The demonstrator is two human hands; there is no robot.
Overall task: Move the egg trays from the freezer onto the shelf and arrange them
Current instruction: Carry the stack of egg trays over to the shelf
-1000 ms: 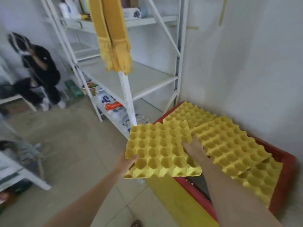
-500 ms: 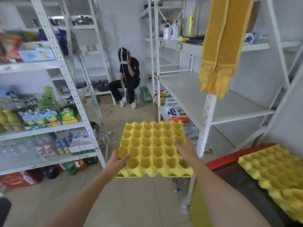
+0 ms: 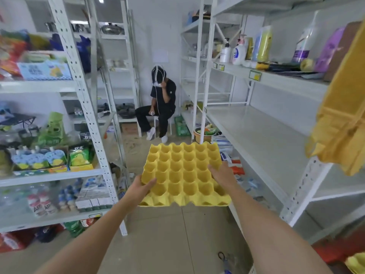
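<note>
**Inspector:** Position of the egg tray point(image 3: 183, 173)?

**Assistant:** Held level in mid-air over the floor point(image 3: 167, 238) of the aisle, cups upward; it sits between the two shelving rows, touching neither; the tray is yellow and its cups are empty.

**Inspector:** State of the hands?

**Assistant:** Left hand point(image 3: 140, 189) is clamped on the near-left corner, thumb over the top edge, fingers hidden beneath; right hand point(image 3: 222, 176) lies on the right side, fingers spread across the cups, palm down; whether its thumb hooks under the rim I cannot tell; both forearms are extended forward.

**Inspector:** The shelf?

**Assistant:** White metal shelf point(image 3: 262, 139) stands to the right; its middle board is bare and lies just beside the tray's right edge, a little higher; bottles point(image 3: 233, 53) stand on the board above; yellow cardboard point(image 3: 343, 119) hangs at the right edge of view, close to the camera and blurred.

**Inspector:** Anything else noted?

**Assistant:** Left-hand shelving point(image 3: 83, 107) carries packaged goods; a seated person point(image 3: 160, 107) in dark clothing is at the far end of the aisle, well apart from the tray; a red edge point(image 3: 335, 252) with a scrap of yellow shows at the bottom right corner.
</note>
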